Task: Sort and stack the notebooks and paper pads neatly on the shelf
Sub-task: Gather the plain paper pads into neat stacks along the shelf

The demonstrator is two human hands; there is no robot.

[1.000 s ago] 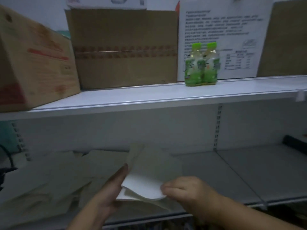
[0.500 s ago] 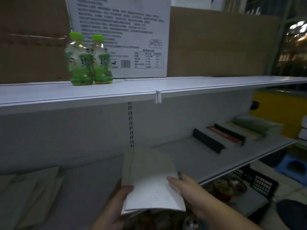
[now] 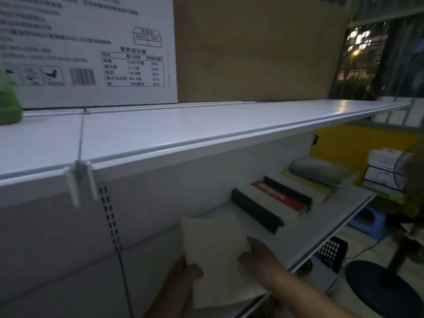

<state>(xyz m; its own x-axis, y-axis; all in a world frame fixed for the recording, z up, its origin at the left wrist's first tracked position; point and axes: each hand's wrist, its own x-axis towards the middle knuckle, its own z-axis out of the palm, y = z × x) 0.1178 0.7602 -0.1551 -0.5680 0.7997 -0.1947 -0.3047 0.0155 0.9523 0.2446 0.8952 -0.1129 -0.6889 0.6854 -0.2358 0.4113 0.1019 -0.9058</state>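
Left hand (image 3: 181,281) and right hand (image 3: 259,260) pinch the paper pad (image 3: 215,244), now nearer the notebooks (image 3: 280,199).

Paper pad (image 3: 215,251) nearer shelved notebooks (image 3: 281,199)

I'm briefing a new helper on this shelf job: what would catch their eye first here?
First the pale paper pad at bottom centre, held by the left hand and the right hand at the lower shelf. Then the white printed carton at top left on the upper shelf, and the row of notebooks lying further right on the lower shelf.
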